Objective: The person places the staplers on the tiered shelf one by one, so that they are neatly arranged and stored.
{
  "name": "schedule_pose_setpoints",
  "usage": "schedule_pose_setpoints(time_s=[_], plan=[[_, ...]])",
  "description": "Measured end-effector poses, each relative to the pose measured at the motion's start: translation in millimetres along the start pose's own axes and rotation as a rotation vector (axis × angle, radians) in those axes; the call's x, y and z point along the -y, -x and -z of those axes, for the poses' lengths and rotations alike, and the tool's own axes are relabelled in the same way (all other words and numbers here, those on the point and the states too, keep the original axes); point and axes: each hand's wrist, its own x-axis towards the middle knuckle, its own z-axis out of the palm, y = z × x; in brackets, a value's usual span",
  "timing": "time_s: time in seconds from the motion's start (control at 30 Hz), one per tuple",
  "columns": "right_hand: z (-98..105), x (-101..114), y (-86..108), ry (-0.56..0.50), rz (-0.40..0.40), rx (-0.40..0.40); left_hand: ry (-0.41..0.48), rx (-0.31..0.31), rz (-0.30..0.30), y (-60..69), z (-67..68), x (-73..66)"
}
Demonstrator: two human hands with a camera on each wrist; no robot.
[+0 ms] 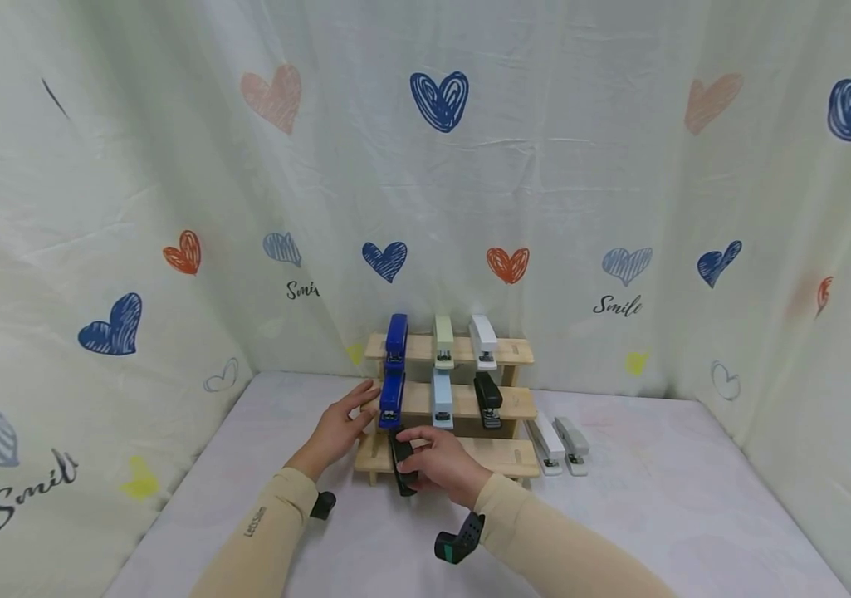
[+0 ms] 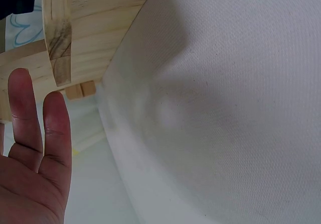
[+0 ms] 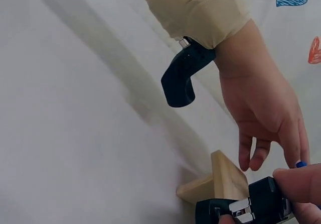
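My right hand (image 1: 443,467) grips a black stapler (image 1: 402,467) at the left part of the lowest step of a three-step wooden rack (image 1: 496,457). In the right wrist view, its thumb and fingers pinch the black stapler (image 3: 266,199) beside the end of the step. My left hand (image 1: 339,428) is at the rack's left side, fingers extended, next to a blue stapler (image 1: 392,399) on the middle step. Whether it touches that stapler or the rack I cannot tell. In the left wrist view, the left hand (image 2: 37,158) shows straight fingers near the wooden edge.
On the middle step also stand a light blue stapler (image 1: 442,399) and a black one. The top step carries a blue stapler (image 1: 397,339), a pale green stapler (image 1: 443,340) and a white stapler (image 1: 483,339). A white stapler (image 1: 545,444) and a grey stapler (image 1: 571,444) lie right of the rack.
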Motion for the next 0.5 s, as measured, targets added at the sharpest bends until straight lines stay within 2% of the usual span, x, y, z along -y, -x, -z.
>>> schedule_pose_setpoints(time_s=[0.5], plan=[[-12, 2, -4.6, -0.062, 0.001, -0.020, 0.024, 0.003, -0.001, 0.3, 0.6, -1.0]])
